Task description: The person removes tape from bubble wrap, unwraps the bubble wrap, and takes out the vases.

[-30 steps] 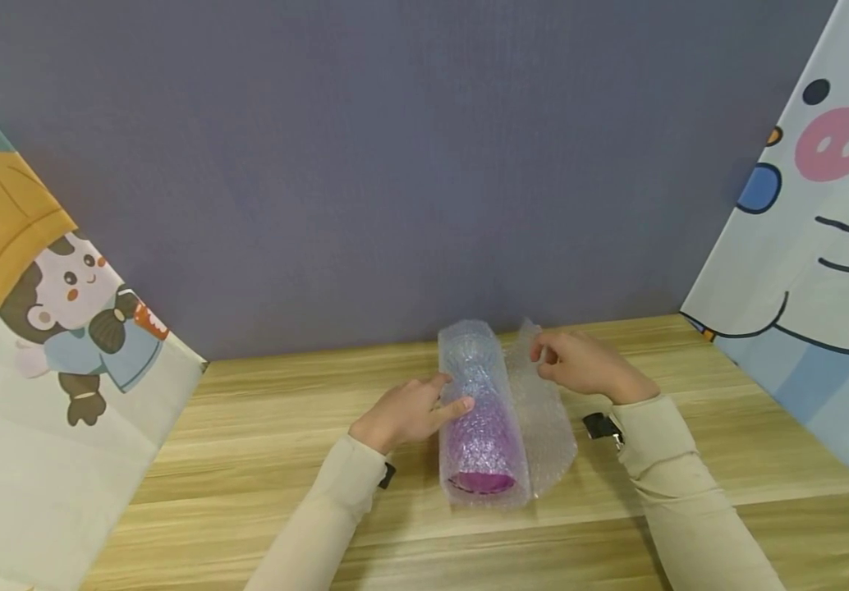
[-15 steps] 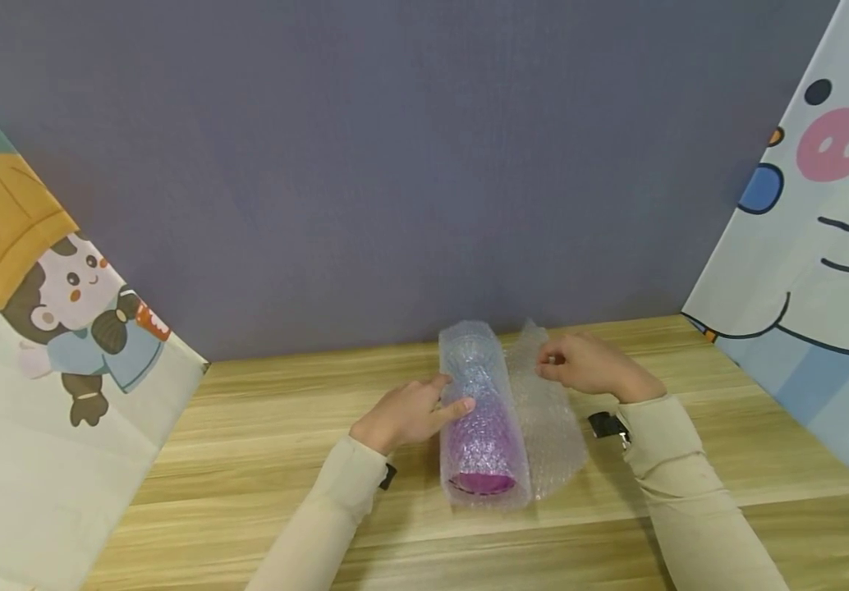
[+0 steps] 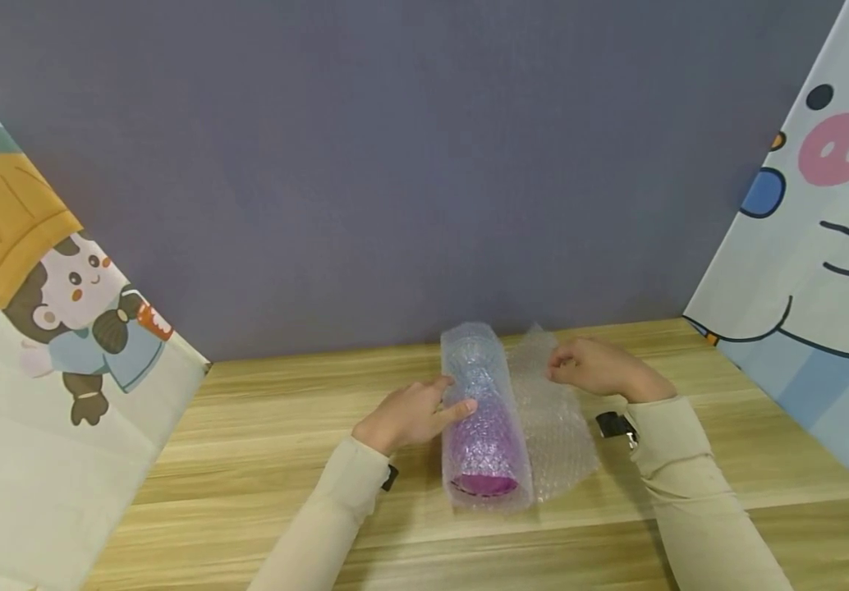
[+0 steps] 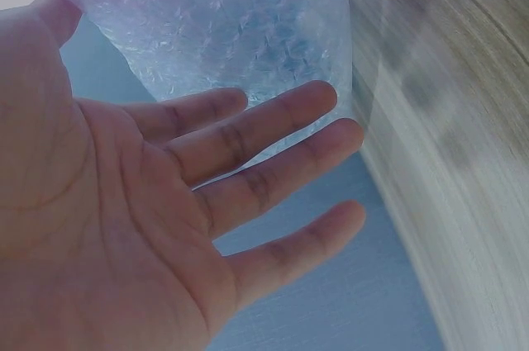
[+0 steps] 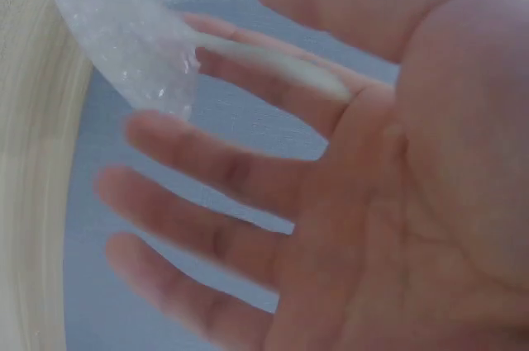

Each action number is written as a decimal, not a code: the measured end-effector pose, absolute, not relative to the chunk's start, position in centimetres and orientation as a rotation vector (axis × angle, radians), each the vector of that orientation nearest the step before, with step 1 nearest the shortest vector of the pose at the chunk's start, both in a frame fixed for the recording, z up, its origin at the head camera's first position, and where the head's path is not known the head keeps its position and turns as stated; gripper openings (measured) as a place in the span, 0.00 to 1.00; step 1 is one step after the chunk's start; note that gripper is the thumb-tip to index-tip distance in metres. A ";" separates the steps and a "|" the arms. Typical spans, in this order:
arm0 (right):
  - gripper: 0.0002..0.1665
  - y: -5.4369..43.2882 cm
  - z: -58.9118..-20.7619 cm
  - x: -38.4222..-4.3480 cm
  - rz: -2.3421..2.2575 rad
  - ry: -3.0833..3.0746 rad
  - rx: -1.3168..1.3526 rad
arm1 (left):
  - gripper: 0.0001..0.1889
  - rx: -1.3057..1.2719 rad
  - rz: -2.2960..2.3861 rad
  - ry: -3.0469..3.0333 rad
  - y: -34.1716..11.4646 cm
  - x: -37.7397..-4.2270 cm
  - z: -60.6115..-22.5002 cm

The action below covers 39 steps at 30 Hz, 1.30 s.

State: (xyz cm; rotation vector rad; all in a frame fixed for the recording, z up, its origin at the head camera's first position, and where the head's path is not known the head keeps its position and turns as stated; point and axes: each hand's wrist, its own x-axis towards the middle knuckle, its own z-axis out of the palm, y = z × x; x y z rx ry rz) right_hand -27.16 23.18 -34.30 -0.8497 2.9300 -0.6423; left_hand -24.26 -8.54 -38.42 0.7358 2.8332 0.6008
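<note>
head view: a purple-and-blue cylinder (image 3: pixel 485 451) lies on its side on the wood-grain table (image 3: pixel 306 402), inside clear bubble wrap (image 3: pixel 506 410), its purple end toward the person and its far end near the grey backdrop (image 3: pixel 395 164). what exactly the cylinder is, the wrap hides. the left hand (image 3: pixel 410 414) is spread wide, fingers straight, with its thumb resting on top of the roll. a loose flap (image 3: pixel 553 431) of wrap stands out on the roll's right. the right hand (image 3: pixel 602 368) is at the flap's upper part; the right wrist view has its fingers straight and fanned, thumb apart from the forefinger, which meets the wrap's edge. a pale streak (image 5: pixel 281 70) along that finger may be tape, but i can't tell.

the step in hand looks like working the flap while the roll is steadied. the next move probably calls for guiding that edge without the roll turning, left thumb bearing lightly.
</note>
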 end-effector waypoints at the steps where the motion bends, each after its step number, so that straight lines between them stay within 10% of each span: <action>1: 0.10 23.2 -34.3 -27.1 -0.634 2.945 -0.837 | 0.48 0.734 0.600 2.835 -8.5 -24.3 -38.4; 39: 0.24 19.3 -39.1 -28.2 -0.554 2.675 -0.890 | 0.47 0.761 0.641 2.866 -8.2 -24.2 -38.3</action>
